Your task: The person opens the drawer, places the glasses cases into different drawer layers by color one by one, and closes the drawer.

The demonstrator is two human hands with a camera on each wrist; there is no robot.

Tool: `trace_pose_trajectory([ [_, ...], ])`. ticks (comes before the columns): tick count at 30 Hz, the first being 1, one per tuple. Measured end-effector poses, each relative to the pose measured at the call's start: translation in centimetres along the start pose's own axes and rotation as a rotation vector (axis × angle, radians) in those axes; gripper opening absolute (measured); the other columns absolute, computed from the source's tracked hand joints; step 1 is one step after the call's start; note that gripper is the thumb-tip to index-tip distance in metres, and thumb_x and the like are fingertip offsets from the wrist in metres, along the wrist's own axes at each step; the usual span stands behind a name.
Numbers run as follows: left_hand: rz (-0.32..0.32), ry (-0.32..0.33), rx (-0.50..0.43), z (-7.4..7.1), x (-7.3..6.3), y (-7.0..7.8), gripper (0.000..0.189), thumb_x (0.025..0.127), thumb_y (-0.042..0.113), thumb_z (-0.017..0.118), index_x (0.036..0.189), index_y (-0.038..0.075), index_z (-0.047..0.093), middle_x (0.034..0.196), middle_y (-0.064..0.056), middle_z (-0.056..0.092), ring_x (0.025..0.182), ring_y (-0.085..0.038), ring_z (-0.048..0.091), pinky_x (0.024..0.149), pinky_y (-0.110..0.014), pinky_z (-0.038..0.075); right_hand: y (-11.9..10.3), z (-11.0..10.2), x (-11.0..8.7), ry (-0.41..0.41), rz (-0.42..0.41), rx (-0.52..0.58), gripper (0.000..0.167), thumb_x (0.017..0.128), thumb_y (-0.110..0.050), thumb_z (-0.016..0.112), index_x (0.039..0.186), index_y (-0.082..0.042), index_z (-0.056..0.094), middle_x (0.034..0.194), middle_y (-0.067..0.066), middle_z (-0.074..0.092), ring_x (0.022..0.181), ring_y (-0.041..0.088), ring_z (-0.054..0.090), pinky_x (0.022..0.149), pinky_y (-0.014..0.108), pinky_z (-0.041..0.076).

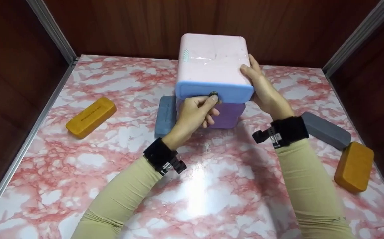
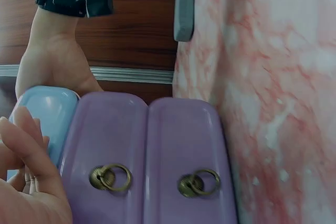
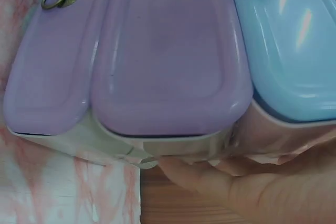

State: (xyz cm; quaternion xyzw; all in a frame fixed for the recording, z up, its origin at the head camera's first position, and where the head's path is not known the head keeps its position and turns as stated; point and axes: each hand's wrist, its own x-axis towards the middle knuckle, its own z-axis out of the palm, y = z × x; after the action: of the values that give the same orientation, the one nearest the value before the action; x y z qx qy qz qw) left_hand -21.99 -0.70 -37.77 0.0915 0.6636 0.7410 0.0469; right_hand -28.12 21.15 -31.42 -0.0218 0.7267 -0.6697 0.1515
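A small drawer cabinet (image 1: 215,56) with a pale pink top stands near the back wall. Its front has a light blue drawer (image 1: 235,93) at the top and two purple drawers (image 2: 113,129) below, all seated against the body. My left hand (image 1: 194,114) pinches the brass ring pull (image 1: 214,93) on the blue drawer between thumb and forefinger. Brass ring pulls (image 2: 206,182) hang on the purple drawers too. My right hand (image 1: 265,91) rests against the cabinet's right side, thumb on the top edge, fingers stretched along the side wall.
A yellow oblong block (image 1: 91,117) with dark lettering lies on the left. A blue-grey block (image 1: 165,117) lies beside the cabinet's left side. Over on the right, a grey block (image 1: 326,130) touches or nearly touches another yellow block (image 1: 354,167). Dark wooden walls enclose the marbled tabletop (image 1: 89,186).
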Motion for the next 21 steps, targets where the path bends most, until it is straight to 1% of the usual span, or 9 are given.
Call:
trace_pose_trajectory([
  [3,0.002,-0.007,0.018,-0.3,-0.1,-0.5,0.032,0.107,0.032,0.067,0.113,0.004,0.081,0.08,-0.007,0.075,0.051,-0.01,0.063,0.043,-0.021,0.049,1.0,-0.4,-0.6,-0.023,-0.055,0.067,0.082,0.106,-0.053,0.048,0.17,-0.044,-0.002,0.178,0.0,-0.003,0.153,0.035,0.025,0.122,0.061,0.027],
  [5,0.023,-0.012,0.063,-0.6,-0.3,-0.8,0.033,0.107,0.033,0.067,0.112,0.003,0.081,0.08,-0.007,0.076,0.051,-0.011,0.063,0.042,-0.024,0.05,1.6,-0.5,-0.9,-0.03,-0.099,0.101,0.082,0.106,-0.054,0.049,0.17,-0.041,0.001,0.178,0.001,0.0,0.155,0.033,0.022,0.126,0.062,0.02],
  [8,0.053,-0.013,0.155,-0.7,-0.6,-0.9,0.034,0.106,0.035,0.068,0.112,0.003,0.08,0.081,-0.006,0.077,0.055,-0.027,0.067,0.041,-0.026,0.05,2.4,-0.6,-1.4,-0.011,-0.172,0.1,0.082,0.105,-0.056,0.05,0.171,-0.036,0.005,0.178,0.003,0.002,0.159,0.029,0.015,0.129,0.063,0.012],
  [10,0.062,-0.005,0.212,-0.9,-0.9,-0.8,0.034,0.104,0.037,0.07,0.113,0.006,0.08,0.081,-0.004,0.077,0.06,-0.037,0.069,0.041,-0.028,0.051,2.8,-0.7,-1.8,0.018,-0.231,0.062,0.082,0.104,-0.055,0.051,0.171,-0.034,0.008,0.178,0.006,0.003,0.16,0.03,0.014,0.129,0.064,0.011],
  [12,0.071,0.008,0.255,-1.0,-1.3,-0.9,0.031,0.103,0.037,0.072,0.114,0.009,0.079,0.081,-0.002,0.078,0.065,-0.042,0.07,0.041,-0.027,0.052,3.2,-0.8,-2.2,0.046,-0.294,0.008,0.079,0.105,-0.053,0.051,0.171,-0.034,0.011,0.177,0.007,0.006,0.161,0.031,0.014,0.129,0.065,0.011],
  [14,0.085,0.02,0.284,-1.2,-1.6,-1.0,0.027,0.102,0.035,0.074,0.114,0.011,0.079,0.082,-0.001,0.078,0.064,-0.037,0.072,0.044,-0.029,0.055,3.6,-0.8,-2.5,0.069,-0.362,-0.049,0.077,0.106,-0.05,0.051,0.171,-0.034,0.014,0.176,0.009,0.011,0.161,0.031,0.017,0.129,0.067,0.012],
  [17,0.129,0.03,0.324,-1.5,-1.9,-1.3,0.024,0.101,0.031,0.075,0.113,0.01,0.079,0.087,0.0,0.078,0.065,-0.027,0.074,0.054,-0.034,0.062,4.2,-0.9,-2.9,0.087,-0.46,-0.103,0.077,0.105,-0.043,0.055,0.171,-0.035,0.014,0.175,0.008,0.019,0.16,0.03,0.022,0.128,0.067,0.015],
  [21,0.18,0.037,0.396,-1.9,-2.3,-1.7,0.022,0.099,0.028,0.078,0.113,0.011,0.08,0.093,0.0,0.079,0.071,-0.021,0.075,0.067,-0.033,0.064,5.0,-1.0,-3.0,0.121,-0.578,-0.164,0.088,0.101,-0.033,0.067,0.171,-0.03,0.014,0.175,0.005,0.022,0.16,0.03,0.024,0.128,0.065,0.019],
])
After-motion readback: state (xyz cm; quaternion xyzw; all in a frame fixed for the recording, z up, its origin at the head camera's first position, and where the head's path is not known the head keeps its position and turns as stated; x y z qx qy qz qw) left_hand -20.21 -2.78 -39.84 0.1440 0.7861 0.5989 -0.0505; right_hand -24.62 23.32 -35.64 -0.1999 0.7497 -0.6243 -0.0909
